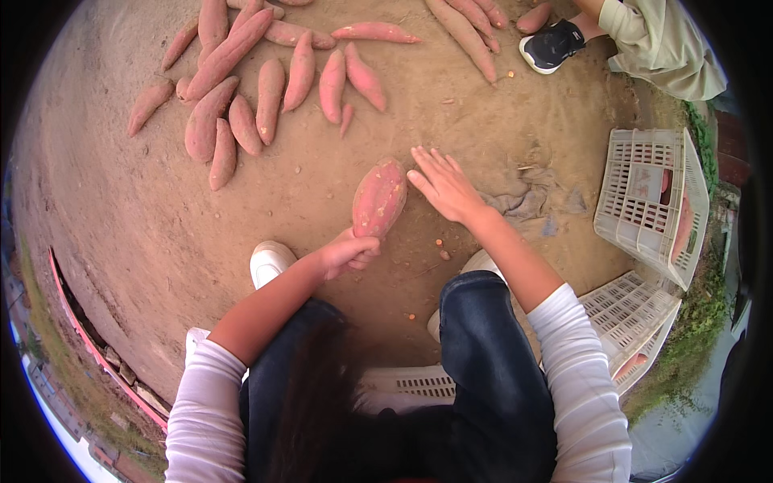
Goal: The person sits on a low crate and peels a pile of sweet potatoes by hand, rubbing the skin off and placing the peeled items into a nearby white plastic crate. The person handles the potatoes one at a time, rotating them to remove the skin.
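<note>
My left hand (348, 253) grips the near end of a large pink-red sweet potato (380, 196), which points away from me over the bare earth. Just to its right, my right hand (443, 184) is flat with fingers spread, holding nothing, close beside the potato's far end. Both forearms come up from my white sleeves over my blue-jeaned knees.
Several sweet potatoes (241, 88) lie in a loose heap at the upper left and more at the top (467, 28). White plastic crates stand at the right (652, 201) and under me (636, 314). Another person's dark shoe (551, 46) and trouser leg are at the top right.
</note>
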`<state>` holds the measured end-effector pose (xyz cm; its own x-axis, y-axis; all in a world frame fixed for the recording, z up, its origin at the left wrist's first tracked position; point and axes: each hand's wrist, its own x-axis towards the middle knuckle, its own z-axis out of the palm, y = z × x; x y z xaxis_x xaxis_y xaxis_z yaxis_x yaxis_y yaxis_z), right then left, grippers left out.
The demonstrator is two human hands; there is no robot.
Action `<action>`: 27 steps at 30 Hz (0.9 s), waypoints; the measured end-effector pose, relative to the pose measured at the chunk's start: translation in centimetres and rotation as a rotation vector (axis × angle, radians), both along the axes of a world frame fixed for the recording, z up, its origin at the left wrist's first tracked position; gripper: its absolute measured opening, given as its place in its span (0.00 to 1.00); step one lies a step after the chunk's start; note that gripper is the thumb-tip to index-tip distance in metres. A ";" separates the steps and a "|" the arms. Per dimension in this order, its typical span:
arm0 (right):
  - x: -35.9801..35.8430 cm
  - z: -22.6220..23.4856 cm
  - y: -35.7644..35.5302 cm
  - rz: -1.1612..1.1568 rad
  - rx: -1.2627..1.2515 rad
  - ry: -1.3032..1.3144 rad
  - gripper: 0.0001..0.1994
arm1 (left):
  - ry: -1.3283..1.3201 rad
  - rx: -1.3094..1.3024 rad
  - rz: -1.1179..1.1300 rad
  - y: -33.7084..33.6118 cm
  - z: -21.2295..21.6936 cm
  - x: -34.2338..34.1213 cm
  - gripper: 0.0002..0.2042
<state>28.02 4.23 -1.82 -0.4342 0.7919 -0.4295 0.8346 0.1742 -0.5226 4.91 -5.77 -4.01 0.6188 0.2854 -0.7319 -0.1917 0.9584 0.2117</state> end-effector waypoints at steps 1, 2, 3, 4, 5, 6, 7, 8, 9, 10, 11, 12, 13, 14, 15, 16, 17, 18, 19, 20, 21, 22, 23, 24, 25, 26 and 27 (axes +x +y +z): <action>0.0 0.3 -0.3 0.055 0.111 0.088 0.35 | 0.023 -0.014 -0.006 -0.1 -0.1 -0.1 0.07; 0.0 0.5 -0.2 0.042 0.211 0.186 0.35 | 0.011 -0.019 -0.002 -0.1 -0.2 -0.1 0.07; -0.1 0.9 -0.4 -0.031 0.338 0.308 0.36 | 0.000 -0.017 0.023 -0.2 -0.4 -0.2 0.06; -0.2 1.1 -0.4 0.117 0.377 0.372 0.36 | -0.006 -0.034 0.013 -0.2 -0.6 -0.4 0.06; -0.5 1.4 -0.3 0.367 0.319 0.434 0.34 | -0.010 -0.053 0.014 -0.3 -0.7 -0.5 0.06; -0.7 1.5 -0.2 0.476 0.212 0.390 0.34 | -0.012 -0.067 0.013 -0.2 -1.0 -0.7 0.06; -0.8 1.6 0.2 0.715 0.136 0.343 0.34 | -0.042 -0.095 0.025 -0.2 -1.2 -0.9 0.06; -1.0 1.6 0.5 0.373 0.038 0.274 0.34 | -0.070 -0.125 0.035 -0.1 -1.3 -1.2 0.06; -1.0 1.5 1.0 0.113 -0.087 0.226 0.34 | -0.097 -0.156 0.048 0.0 -1.5 -1.4 0.07; -1.1 1.3 1.2 -0.213 -0.231 0.176 0.33 | -0.180 -0.180 0.091 0.0 -1.6 -1.6 0.08; -1.1 1.1 1.5 -0.114 -0.081 0.246 0.33 | -0.264 -0.209 0.133 0.1 -1.7 -1.8 0.09; -1.2 0.8 1.5 -0.104 0.081 0.336 0.33 | -0.349 -0.237 0.174 0.1 -1.7 -2.0 0.11; -1.2 0.5 1.4 -0.116 0.280 0.449 0.32 | -0.339 -0.250 0.178 0.1 -1.7 -2.1 0.09; -1.4 0.1 1.1 0.013 0.317 0.437 0.33 | -0.329 -0.260 0.183 0.0 -1.8 -2.1 0.07; -1.7 -0.3 0.4 0.194 0.217 0.394 0.33 | -0.320 -0.272 0.187 0.0 -1.7 -2.2 0.05; -2.0 -0.7 0.0 0.359 0.176 0.377 0.33 | -0.255 -0.248 0.177 -0.1 -1.7 -2.2 0.03; -2.4 -1.0 -0.2 0.574 0.155 0.381 0.34 | -0.188 -0.224 0.166 -0.1 -1.6 -2.2 0.03; -2.4 -1.2 -0.3 0.590 0.140 0.263 0.35 | -0.199 -0.183 0.142 -0.1 -1.5 -2.2 0.04; -2.6 -1.4 -0.3 0.322 0.039 0.248 0.36 | -0.139 -0.193 0.156 0.0 -1.5 -2.2 0.06; -2.6 -1.3 -0.3 0.100 -0.092 0.268 0.36 | -0.161 -0.185 0.162 0.0 -1.4 -2.3 0.08; -2.6 -1.2 -0.2 -0.180 -0.266 0.304 0.37 | -0.113 -0.217 0.165 0.1 -1.2 -2.4 0.10; -2.4 -0.8 -0.1 -0.164 -0.070 0.194 0.36 | -0.205 -0.222 0.205 0.1 -1.2 -2.5 0.10; -2.2 -0.5 0.0 -0.014 0.057 0.227 0.36 | -0.227 -0.257 0.240 0.2 -1.1 -2.6 0.09; -2.1 -0.1 -0.2 0.079 0.193 0.276 0.36 | -0.279 -0.300 0.315 0.3 -1.0 -2.7 0.09; -2.0 0.4 -0.5 0.118 0.391 0.373 0.36 | -0.220 -0.294 0.270 0.4 -0.9 -2.8 0.09; -2.0 0.6 -0.5 0.354 0.422 0.480 0.35 | -0.191 -0.294 0.260 0.5 -0.9 -2.8 0.08; -2.1 0.8 -1.0 0.593 0.335 0.457 0.34 | -0.164 -0.291 0.248 0.6 -0.9 -2.8 0.07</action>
<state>25.94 3.28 -0.99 -0.8959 0.4304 0.1100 0.2718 0.7268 -0.6308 2.07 -5.17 -4.91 0.6719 0.2368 -0.7017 -0.4334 0.8941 -0.1132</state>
